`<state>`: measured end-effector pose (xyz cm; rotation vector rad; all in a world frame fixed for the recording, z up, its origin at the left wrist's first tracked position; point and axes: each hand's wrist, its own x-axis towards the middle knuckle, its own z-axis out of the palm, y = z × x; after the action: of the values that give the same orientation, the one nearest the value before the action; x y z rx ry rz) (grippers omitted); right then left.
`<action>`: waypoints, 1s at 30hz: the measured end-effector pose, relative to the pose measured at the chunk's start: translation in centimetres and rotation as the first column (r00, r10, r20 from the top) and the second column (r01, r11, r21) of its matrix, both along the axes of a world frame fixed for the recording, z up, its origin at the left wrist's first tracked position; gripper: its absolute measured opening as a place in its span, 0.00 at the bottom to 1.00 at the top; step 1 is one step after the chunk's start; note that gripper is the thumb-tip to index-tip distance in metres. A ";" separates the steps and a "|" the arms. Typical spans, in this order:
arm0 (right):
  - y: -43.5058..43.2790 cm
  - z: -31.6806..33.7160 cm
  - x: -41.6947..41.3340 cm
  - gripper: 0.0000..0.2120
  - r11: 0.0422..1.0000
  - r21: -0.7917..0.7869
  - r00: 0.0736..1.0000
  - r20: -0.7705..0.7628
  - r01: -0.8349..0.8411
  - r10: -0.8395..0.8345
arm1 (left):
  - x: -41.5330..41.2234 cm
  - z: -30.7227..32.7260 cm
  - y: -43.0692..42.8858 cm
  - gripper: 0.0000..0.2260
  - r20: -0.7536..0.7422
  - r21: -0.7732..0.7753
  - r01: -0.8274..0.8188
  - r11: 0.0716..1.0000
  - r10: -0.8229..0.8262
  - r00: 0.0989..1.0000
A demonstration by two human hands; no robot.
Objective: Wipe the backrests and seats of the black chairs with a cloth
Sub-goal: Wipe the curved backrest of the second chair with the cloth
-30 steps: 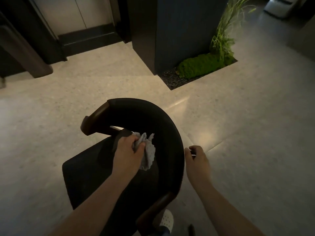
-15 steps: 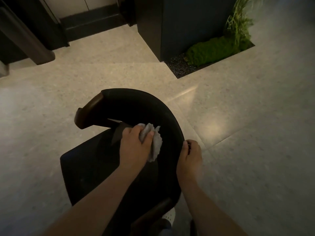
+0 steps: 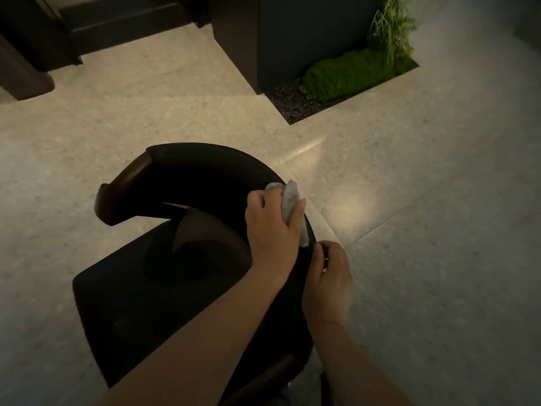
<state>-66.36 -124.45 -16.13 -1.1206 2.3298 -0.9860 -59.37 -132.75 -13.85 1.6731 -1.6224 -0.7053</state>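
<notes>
A black chair [image 3: 146, 303] with a curved backrest [image 3: 210, 168] and dark wooden arm ends stands on the floor just in front of me. My left hand [image 3: 272, 227] grips a crumpled grey cloth [image 3: 292, 200] and presses it on the top right edge of the backrest. Just below it, my right hand [image 3: 328, 273] holds the outer rim of the backrest, thumb on top and fingers curled behind. The seat lies in deep shadow under my left forearm.
Pale speckled stone floor [image 3: 424, 230] surrounds the chair. A dark pillar [image 3: 292, 39] rises behind, with a sunken bed of moss [image 3: 345, 74] and grass beside it. Dark furniture [image 3: 26, 68] stands at the far left.
My left hand has slid the cloth from the inner face of the backrest up and right onto its top edge. My right hand, free a second ago, has come onto the rim.
</notes>
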 end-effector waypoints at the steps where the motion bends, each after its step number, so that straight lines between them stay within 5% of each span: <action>1: 0.0 -0.1 0.0 0.09 1.000 0.000 1.000 -0.002 -0.004 0.004 | -0.3 -0.2 -0.4 0.19 0.049 -0.009 -0.022 1.000 0.022 0.999; 5: 0.0 -0.3 0.1 0.08 1.000 -0.013 1.000 -0.022 0.001 -0.002 | -0.8 -0.8 -1.1 0.14 0.117 -0.023 -0.078 0.997 0.080 0.990; 12: 0.0 -0.4 0.2 0.14 0.999 -0.049 0.999 -0.044 0.004 -0.006 | 0.1 -1.3 -1.1 0.14 -0.024 -0.013 -0.043 0.999 0.043 0.999; 20: 0.0 -0.4 0.2 0.12 1.000 -0.031 0.998 -0.055 0.001 -0.003 | 4.4 -4.3 0.4 0.06 -0.098 0.132 -0.184 0.974 0.198 0.975; 30: 0.0 -0.4 0.1 0.10 0.999 -0.048 0.998 -0.061 0.007 -0.009 | 0.7 -1.7 1.5 0.16 -0.301 0.059 -0.086 0.995 0.100 0.948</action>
<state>-66.29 -124.48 -16.56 -1.1763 2.3717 -1.0294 -58.68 -131.28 -15.51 1.5717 -1.3119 -0.9087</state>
